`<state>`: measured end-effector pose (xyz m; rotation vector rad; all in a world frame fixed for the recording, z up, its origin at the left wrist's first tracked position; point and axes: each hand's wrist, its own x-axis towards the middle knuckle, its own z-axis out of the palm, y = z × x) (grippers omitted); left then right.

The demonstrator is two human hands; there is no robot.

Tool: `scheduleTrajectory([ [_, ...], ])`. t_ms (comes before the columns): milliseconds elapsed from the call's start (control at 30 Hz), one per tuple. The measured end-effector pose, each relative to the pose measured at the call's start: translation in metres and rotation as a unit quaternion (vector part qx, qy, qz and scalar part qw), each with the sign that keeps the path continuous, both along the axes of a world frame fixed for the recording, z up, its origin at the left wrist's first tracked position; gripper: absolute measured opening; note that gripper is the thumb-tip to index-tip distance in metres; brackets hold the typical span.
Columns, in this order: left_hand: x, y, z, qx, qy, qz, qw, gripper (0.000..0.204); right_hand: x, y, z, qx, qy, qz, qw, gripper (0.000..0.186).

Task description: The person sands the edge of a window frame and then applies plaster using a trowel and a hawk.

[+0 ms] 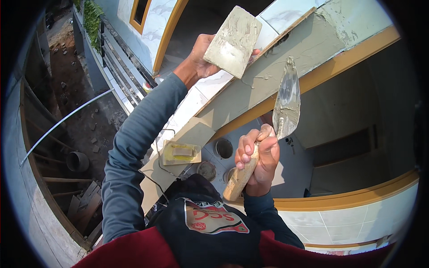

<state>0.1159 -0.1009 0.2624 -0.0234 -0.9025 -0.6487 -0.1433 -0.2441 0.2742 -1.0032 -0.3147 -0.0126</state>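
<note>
My left hand (202,58) is closed round a small rectangular slab (234,42), its face smeared with grey mortar; it looks like a cut tile, and most of the fingers are hidden behind it. My right hand (260,154) grips the wooden handle of a pointed trowel (287,100). The trowel blade points up and away, smeared with wet mortar, apart from the slab. Beyond both hands runs a long strip of grey mortar (268,82), bordered by a thin wooden edge and an orange-brown frame (308,85).
A yellowish float (182,152) lies on a board (154,190) below my left arm. Several buckets, one dark (223,148), stand lower down. At the left are a railing (120,71), a pale curved pipe (67,121) and a drop to rubble-strewn ground (89,120).
</note>
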Motion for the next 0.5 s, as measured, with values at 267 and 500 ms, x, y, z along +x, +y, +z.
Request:
scheduleTrajectory([
  [267, -0.023, 0.000, 0.016, 0.073, 0.022, 0.092, 0.993, 0.060, 0.015, -0.048, 0.034, -0.100, -0.062, -0.035, 0.992, 0.044],
  [500, -0.052, 0.026, 0.009, 0.158, 0.086, 0.202, 0.963, 0.056, -0.027, -0.060, -0.043, -0.233, 0.080, -0.047, 0.968, 0.052],
])
